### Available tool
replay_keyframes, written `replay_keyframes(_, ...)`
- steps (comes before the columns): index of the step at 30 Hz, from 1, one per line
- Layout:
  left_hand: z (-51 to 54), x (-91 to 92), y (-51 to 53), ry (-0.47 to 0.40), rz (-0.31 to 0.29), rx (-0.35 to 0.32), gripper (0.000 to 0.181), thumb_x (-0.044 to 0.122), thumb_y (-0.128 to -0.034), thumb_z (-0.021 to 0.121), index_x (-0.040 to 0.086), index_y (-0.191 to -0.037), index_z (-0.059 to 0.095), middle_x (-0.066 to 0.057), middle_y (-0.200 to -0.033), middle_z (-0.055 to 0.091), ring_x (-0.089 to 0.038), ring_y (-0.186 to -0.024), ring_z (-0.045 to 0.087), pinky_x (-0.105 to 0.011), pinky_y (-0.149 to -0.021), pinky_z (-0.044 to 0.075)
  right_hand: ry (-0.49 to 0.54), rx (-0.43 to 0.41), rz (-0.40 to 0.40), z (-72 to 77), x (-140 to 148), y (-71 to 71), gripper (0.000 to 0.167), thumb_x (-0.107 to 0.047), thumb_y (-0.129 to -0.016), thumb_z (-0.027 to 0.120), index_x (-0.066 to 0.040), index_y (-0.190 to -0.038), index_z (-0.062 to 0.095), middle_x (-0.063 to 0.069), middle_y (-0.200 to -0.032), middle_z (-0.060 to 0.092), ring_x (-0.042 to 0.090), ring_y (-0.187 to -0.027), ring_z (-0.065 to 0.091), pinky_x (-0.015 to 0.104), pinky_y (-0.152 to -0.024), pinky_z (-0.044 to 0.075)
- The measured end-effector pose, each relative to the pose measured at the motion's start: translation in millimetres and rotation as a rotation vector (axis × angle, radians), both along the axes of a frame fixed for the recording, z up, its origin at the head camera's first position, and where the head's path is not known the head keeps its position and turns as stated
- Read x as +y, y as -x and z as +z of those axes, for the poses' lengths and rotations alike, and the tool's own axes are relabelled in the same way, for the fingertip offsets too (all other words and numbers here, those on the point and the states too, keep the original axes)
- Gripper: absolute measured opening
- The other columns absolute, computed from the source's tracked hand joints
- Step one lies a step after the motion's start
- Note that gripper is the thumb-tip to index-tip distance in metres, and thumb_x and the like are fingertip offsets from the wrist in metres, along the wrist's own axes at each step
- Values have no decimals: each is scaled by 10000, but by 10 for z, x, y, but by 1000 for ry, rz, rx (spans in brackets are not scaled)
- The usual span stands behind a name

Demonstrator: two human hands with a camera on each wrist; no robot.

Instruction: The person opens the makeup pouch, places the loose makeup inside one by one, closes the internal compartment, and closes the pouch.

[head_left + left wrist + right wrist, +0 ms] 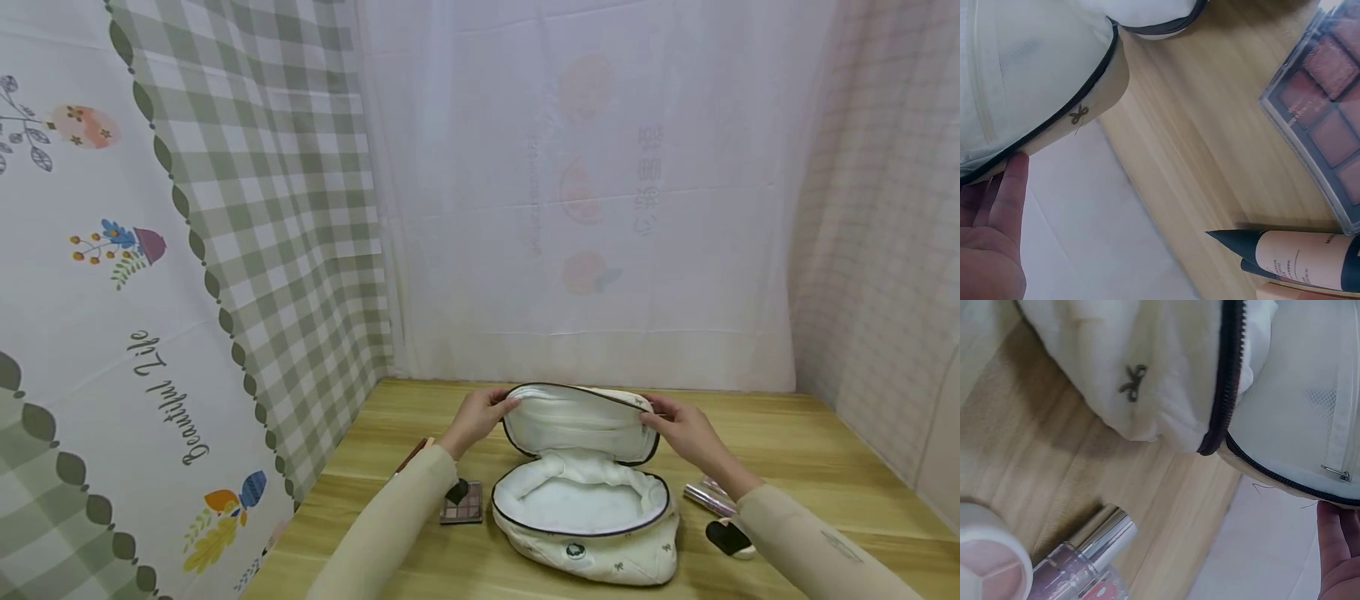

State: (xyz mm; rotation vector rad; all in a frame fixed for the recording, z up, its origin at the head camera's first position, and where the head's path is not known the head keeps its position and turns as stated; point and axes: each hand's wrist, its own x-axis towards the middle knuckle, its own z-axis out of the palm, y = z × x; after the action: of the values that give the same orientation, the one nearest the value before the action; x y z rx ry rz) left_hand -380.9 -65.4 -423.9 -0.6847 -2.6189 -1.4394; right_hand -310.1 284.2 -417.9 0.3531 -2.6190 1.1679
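A cream quilted makeup bag (592, 554) with dark zip edging and small bow prints stands unzipped on the table. Its lid (581, 425) is raised at the back. My left hand (477, 417) pinches the lid's left edge, thumb inside and fingers behind. On the opposite edge, my right hand (690, 433) grips the lid the same way. White lining shows in the bag's opening; no contents are visible there. In the right wrist view, a mesh pocket with a small zip pull (1336, 473) lines the lid, close above the right fingers (1333, 537).
An eyeshadow palette (467, 507) lies left of the bag, with a pink tube with a dark pointed end (1304, 259) near it. Right of the bag lie silver-capped clear tubes (1085, 556) and a round white compact (991, 550). Curtains hang behind and beside the wooden table (795, 450).
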Motion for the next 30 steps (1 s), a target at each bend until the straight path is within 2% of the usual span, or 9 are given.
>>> replay_keyframes(5, -6, 19, 55, 10, 13, 32, 264, 285, -1002, 610, 81, -1125, 724, -22, -984, 703, -128, -848, 592, -317, -728, 491, 15, 10, -44, -3, -18, 107, 465, -222, -986, 639, 83, -1326, 556, 191, -1084, 681, 312, -1006, 636, 311, -766, 496)
replay_keyframes(10, -35, 39, 111, 9, 19, 38, 280, 252, -1010, 598, 57, -1183, 699, -53, -1061, 704, -172, -929, 623, -337, -775, 509, 41, 11, -78, -40, -19, 196, 415, -194, -980, 647, 85, -1281, 586, 203, -1093, 680, 364, -1027, 638, 327, -778, 507)
replay_keyframes(15, -44, 78, 148, -17, 45, 11, 323, 229, -1013, 593, 4, -1240, 643, -129, -1138, 678, -272, -1033, 635, -389, -842, 526, 22, 32, -97, -74, -20, 250, 392, -155, -985, 630, 90, -1287, 585, 244, -1154, 665, 417, -1069, 627, 429, -839, 510)
replay_keyframes(20, -61, 122, 173, -34, 84, 35, 288, 165, -999, 606, -22, -1216, 638, -149, -1114, 669, -304, -1021, 635, -392, -837, 529, 14, 34, -103, -90, -23, 265, 383, -106, -991, 592, 114, -1304, 562, 293, -1218, 624, 462, -1098, 602, 544, -891, 491)
replay_keyframes(25, -92, 159, 191, -52, 112, 64, 236, 97, -977, 619, -26, -1172, 667, -145, -1063, 675, -295, -969, 642, -384, -815, 533, 11, 9, -113, -100, -30, 269, 397, -47, -993, 525, 127, -1350, 514, 323, -1277, 576, 494, -1143, 564, 569, -920, 473)
replay_keyframes(30, -117, 188, 218, -37, 139, 87, 249, 48, -964, 619, -43, -1189, 673, -166, -1063, 688, -297, -985, 647, -397, -837, 537, 6, -4, -97, -97, -45, 276, 423, -28, -1001, 489, 137, -1389, 461, 341, -1326, 528, 507, -1192, 524, 583, -953, 447)
